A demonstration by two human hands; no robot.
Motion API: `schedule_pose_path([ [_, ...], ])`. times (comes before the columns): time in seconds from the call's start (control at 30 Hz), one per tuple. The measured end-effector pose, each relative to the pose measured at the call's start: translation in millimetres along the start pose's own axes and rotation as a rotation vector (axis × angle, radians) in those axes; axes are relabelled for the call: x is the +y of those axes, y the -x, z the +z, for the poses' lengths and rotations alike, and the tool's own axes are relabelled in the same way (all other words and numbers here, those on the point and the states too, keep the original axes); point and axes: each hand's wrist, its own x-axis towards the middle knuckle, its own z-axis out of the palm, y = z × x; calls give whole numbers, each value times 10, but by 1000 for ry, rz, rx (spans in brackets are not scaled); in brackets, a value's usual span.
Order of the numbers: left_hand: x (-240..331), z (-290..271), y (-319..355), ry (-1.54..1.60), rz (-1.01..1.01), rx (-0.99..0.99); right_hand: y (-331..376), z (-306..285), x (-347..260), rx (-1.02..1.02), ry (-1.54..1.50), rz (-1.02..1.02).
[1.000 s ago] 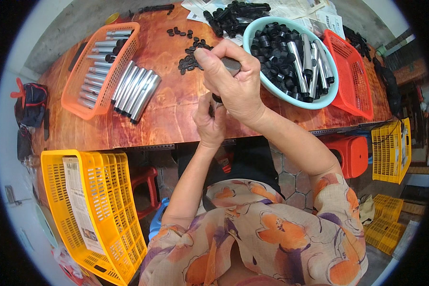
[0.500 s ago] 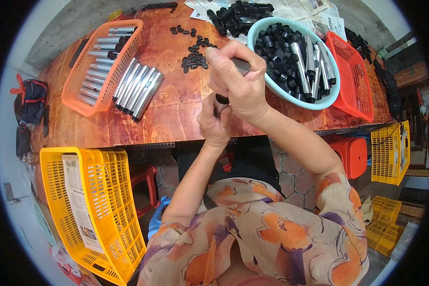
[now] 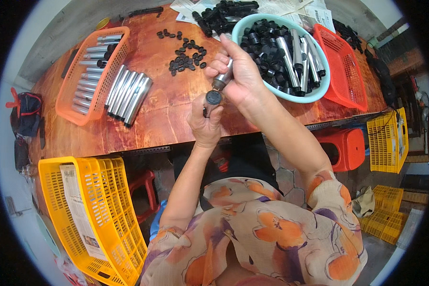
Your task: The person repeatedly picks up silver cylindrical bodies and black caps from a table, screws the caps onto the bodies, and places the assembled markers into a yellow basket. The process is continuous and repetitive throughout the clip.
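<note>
A small assembly workshop, and I'm seated at its wooden surface (image 3: 167,114).

Around me it is all parts in bulk: an orange basket (image 3: 76,102) of metal tubes (image 3: 93,64), more tubes laid in a row (image 3: 127,95), a scatter of small black caps (image 3: 186,57), a pale green bowl (image 3: 314,95) heaped with black pieces and tubes, a red basket (image 3: 345,71), and yellow crates (image 3: 95,214) stacked on the bare floor beside a red plastic stool (image 3: 345,148).

bright even daylight, sharp centre, fisheye-bent edges, dark rim
</note>
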Motion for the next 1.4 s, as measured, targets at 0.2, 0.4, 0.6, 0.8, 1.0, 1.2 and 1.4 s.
schedule_pose_path([
  [0.2, -99, -45, 50, 8, -33, 12, 43, 11, -6, 6, 19, -1],
  [0.4, 80, -29, -13, -54, -18, -32, 59, 6, -15, -35, 32, -19],
  [0.6, 45, -38, -1, -68, -35, -20, 125, 105, 17, -40, 108, -100],
  [0.8, 79, -22, -23, -82, -23, -35, 162, 95, 22, -133, 238, -212],
  [1.0, 51, -27, -14, -94, -26, -33, 189, 115, 14, -161, 315, -260],
  [1.2, 93, -3, -40, -87, -22, -26, 117, 87, 14, -47, 113, -125],
  [1.4, 66, -29, -31, -93, -55, -57, 160, 122, 17, -69, 209, -197],
])
